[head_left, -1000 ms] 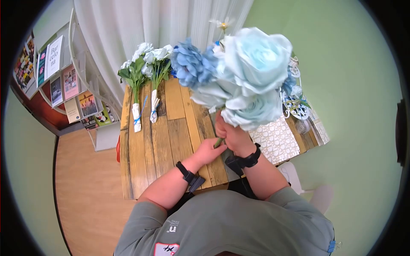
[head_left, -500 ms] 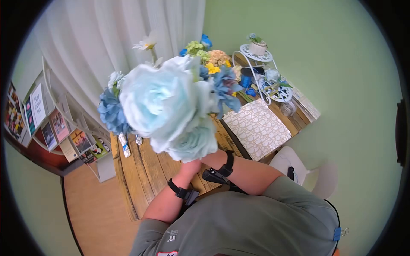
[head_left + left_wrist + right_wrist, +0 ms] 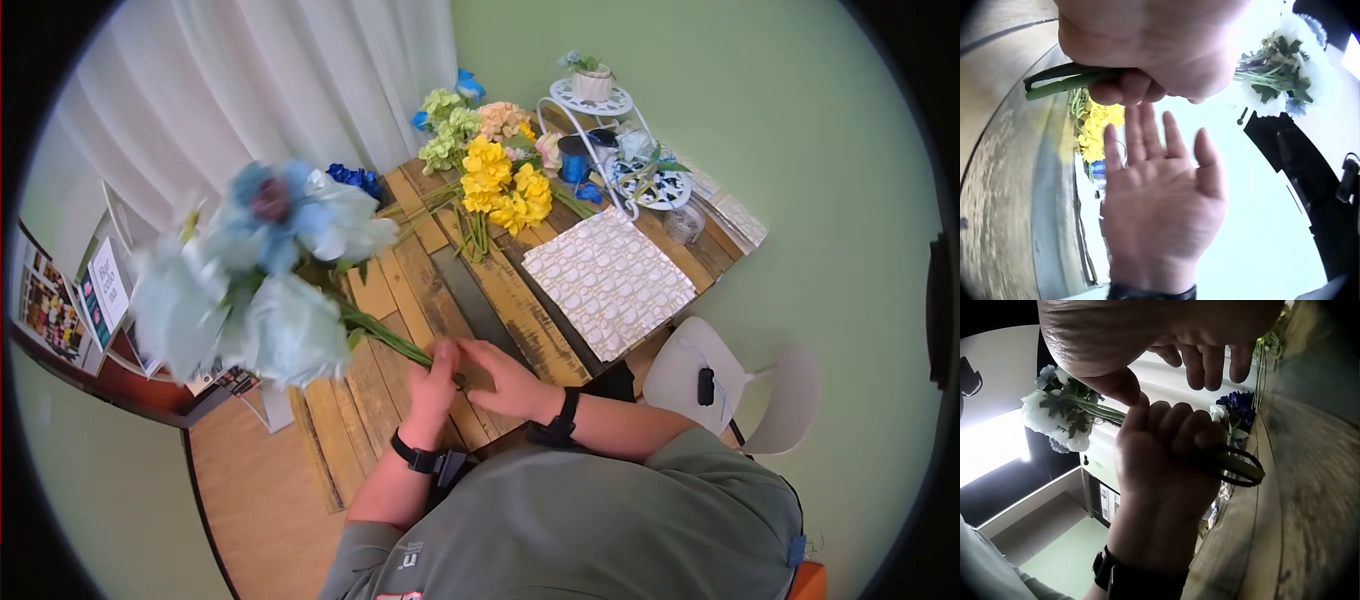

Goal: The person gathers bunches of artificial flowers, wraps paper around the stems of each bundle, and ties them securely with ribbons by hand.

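At the far left we see books (image 3: 102, 285) on a rack, partly behind the bouquet (image 3: 290, 290). The bouquet, of pale blue blooms with a darker blue one among them, is held aloft over the left part of the table (image 3: 530, 330), its heads tilted out to the left and somewhat blurred. Behind it hangs a white curtain (image 3: 300, 80).

Its green stems (image 3: 388, 336) slant down rightward into the left hand (image 3: 432, 385), whose fingers are clamped round them; in the left wrist view we see the stem ends jut past the fist. Just beside it is the right hand (image 3: 510, 385), fingers straight and apart, palm bare in that same view; we cannot tell whether its tips touch the left hand.

Farther back on the table we find dark blue flowers (image 3: 355, 182), then green flowers (image 3: 440, 145), yellow flowers (image 3: 505, 190) and peach flowers (image 3: 502, 120) close together. Next come a blue spool (image 3: 574, 160) and patterned paper (image 3: 610, 280), with a white stand (image 3: 622, 103) behind, bearing a pot (image 3: 592, 84) on top. Rightmost we see a chair (image 3: 680, 365).
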`<act>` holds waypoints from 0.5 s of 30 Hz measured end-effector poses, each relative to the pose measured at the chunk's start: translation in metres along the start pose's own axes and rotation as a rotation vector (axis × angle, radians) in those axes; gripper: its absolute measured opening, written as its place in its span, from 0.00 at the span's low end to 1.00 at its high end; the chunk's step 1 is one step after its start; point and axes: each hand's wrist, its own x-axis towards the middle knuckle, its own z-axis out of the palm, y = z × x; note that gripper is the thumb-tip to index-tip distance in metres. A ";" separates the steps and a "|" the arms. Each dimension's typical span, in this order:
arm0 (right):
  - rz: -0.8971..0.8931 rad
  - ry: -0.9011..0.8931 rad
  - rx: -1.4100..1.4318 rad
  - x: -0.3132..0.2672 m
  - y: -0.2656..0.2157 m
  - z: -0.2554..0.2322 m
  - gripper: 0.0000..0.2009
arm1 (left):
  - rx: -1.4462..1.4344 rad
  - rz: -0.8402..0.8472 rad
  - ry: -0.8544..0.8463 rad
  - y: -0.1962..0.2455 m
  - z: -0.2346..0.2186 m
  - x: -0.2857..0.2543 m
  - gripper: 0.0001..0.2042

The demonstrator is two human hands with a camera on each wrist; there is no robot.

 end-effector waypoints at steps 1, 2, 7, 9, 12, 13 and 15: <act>0.058 0.024 0.127 -0.004 -0.012 0.007 0.35 | 0.012 -0.010 0.015 0.010 0.007 -0.004 0.17; 0.055 0.017 0.143 -0.002 -0.017 0.006 0.35 | 0.161 0.152 0.038 0.021 0.017 -0.001 0.17; 0.042 -0.086 -0.018 0.015 -0.010 0.001 0.22 | 0.354 0.322 -0.100 0.033 0.036 0.001 0.16; 0.019 -0.126 0.010 0.013 -0.003 0.003 0.22 | 0.420 0.269 -0.016 0.039 0.043 -0.001 0.15; 0.026 -0.138 0.156 0.004 0.016 0.017 0.22 | 0.392 0.191 -0.072 0.039 0.044 -0.004 0.14; -0.013 -0.077 0.185 0.003 0.016 0.020 0.21 | 0.397 0.187 -0.071 0.038 0.044 -0.004 0.14; -0.049 -0.011 0.217 0.002 0.014 0.019 0.19 | 0.377 0.220 -0.124 0.035 0.045 -0.003 0.12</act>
